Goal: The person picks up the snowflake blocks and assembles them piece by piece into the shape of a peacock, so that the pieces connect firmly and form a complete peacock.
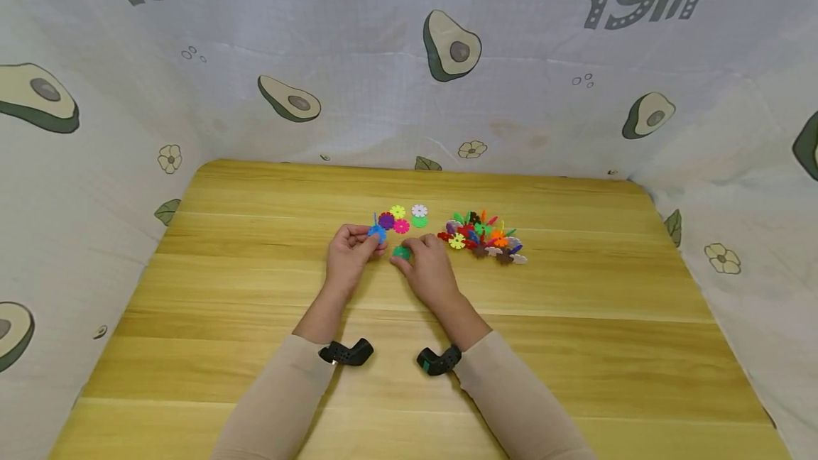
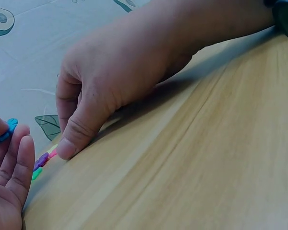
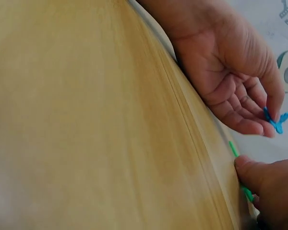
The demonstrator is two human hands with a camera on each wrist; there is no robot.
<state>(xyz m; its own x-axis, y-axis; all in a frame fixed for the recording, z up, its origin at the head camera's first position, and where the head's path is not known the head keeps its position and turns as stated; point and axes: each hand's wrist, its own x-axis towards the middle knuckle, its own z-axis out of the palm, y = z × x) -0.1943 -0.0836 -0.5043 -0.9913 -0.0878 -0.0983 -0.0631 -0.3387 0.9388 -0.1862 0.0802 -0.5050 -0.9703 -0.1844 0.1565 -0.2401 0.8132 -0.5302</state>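
Note:
My left hand point(image 1: 348, 258) pinches a blue snowflake disc piece point(image 1: 378, 233) between thumb and fingertips, a little above the table. In the right wrist view the blue piece point(image 3: 277, 120) shows several prongs at angles, like discs slotted together. My right hand point(image 1: 431, 270) is low at the tabletop, thumb and fingers on a green snowflake disc point(image 1: 401, 252). From the right wrist, this green disc point(image 3: 247, 192) shows edge-on at the thumb, partly hidden by the hand. Just beyond both hands lie loose discs: purple point(image 1: 386, 220), pink point(image 1: 401, 226), yellow point(image 1: 397, 211), white point(image 1: 419, 210) and light green point(image 1: 419, 221).
Right of my right hand sits a cluster of many-coloured snowflake discs point(image 1: 482, 236), several standing on edge. The wooden table point(image 1: 575, 360) meets a pale patterned cloth point(image 1: 371, 112) at the back and sides. Black bands point(image 1: 346, 353) sit on both wrists.

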